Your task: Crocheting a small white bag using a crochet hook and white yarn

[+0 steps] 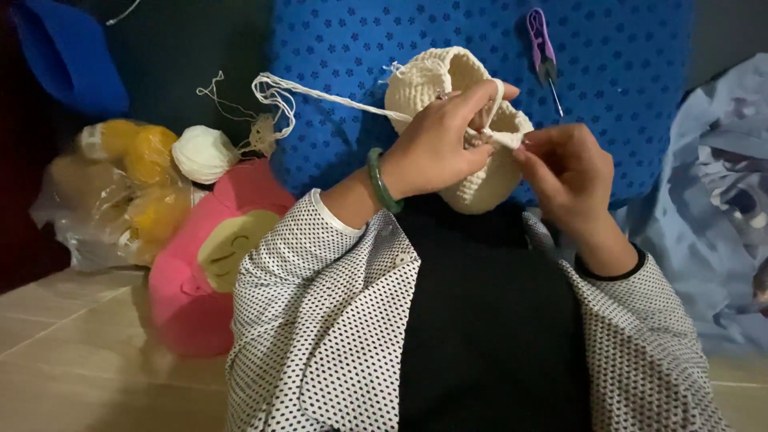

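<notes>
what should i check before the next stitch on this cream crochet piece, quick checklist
1. Left hand grips the cream crochet piece: ok, fingers wrap its rim.
2. Right hand pinches the yarn at the piece's edge: ok, fingertips meet there.
3. Yarn strand runs free toward the white yarn ball: not ok, it bunches in loose loops near the ball.
4. Crochet hook in hand: not ok, the purple-handled tool lies apart on the blue dotted cushion.
5. Stitch count and open loop: cannot tell, fingers cover that spot.
</notes>
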